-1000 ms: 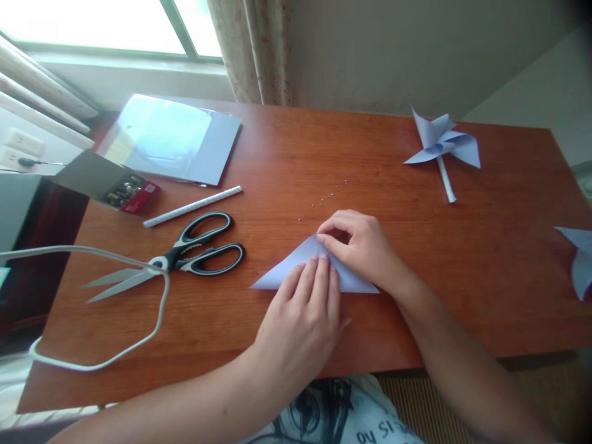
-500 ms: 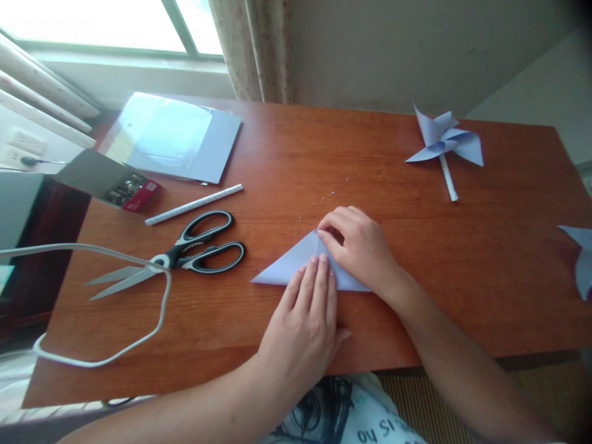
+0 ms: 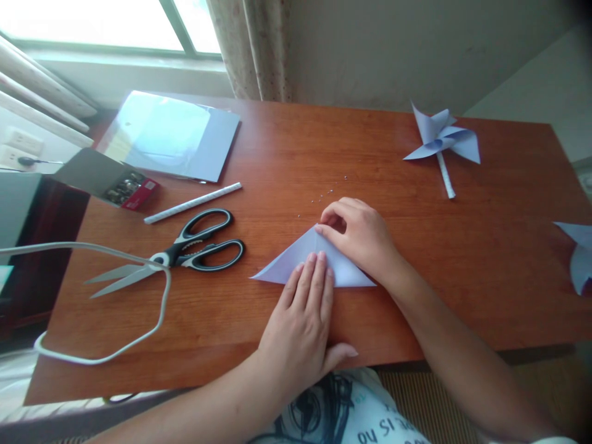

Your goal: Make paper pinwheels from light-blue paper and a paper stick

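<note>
I see a glossy plastic sleeve holding sheets; my left grip lies flat, unclenched, on the paper triangle, my right grip pinching its peak.

Wooden table: white cable at left loops across scissors near the pivot, blades apart, pointing left. White tube lies just beyond them. Grey-and-red box sits at the left edge, glossy flat pack farther back. Pinwheel lies far right. Window far left, curtain beside it. Wall socket at left holds a plug.
</note>
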Demonstrator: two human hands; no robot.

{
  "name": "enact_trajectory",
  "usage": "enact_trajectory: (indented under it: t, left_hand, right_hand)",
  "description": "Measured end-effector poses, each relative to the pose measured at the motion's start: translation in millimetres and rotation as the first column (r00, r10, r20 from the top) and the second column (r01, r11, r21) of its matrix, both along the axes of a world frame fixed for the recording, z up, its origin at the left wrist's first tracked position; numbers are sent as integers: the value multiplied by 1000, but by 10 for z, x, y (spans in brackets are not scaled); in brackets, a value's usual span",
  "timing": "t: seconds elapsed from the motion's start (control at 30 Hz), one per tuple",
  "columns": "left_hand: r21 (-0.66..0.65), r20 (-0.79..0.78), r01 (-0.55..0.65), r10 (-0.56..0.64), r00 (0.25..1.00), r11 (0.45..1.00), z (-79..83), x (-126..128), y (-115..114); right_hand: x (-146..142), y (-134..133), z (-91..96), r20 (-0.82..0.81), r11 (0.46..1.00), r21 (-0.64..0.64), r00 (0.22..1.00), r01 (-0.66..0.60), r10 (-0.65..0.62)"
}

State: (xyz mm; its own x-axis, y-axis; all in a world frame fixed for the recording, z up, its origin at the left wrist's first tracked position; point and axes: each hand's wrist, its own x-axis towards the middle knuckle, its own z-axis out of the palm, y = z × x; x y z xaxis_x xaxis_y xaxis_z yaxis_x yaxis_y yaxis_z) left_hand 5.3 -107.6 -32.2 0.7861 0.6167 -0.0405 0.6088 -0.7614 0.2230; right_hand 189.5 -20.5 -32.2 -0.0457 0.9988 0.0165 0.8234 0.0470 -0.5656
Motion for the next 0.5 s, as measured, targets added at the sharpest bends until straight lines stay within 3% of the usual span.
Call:
enact_trajectory:
  t: [0.33,0.5]
  left_hand:
    - [-64,51,52,-49,997,997,-5,-55,4]
    - [-110,39,12,-8,999,994,37,29,-17]
  right_hand:
    - [50,86,14,-14,997,-57,999,-50,49]
    - [55,84,4,-11,998,-49,999,-47,46]
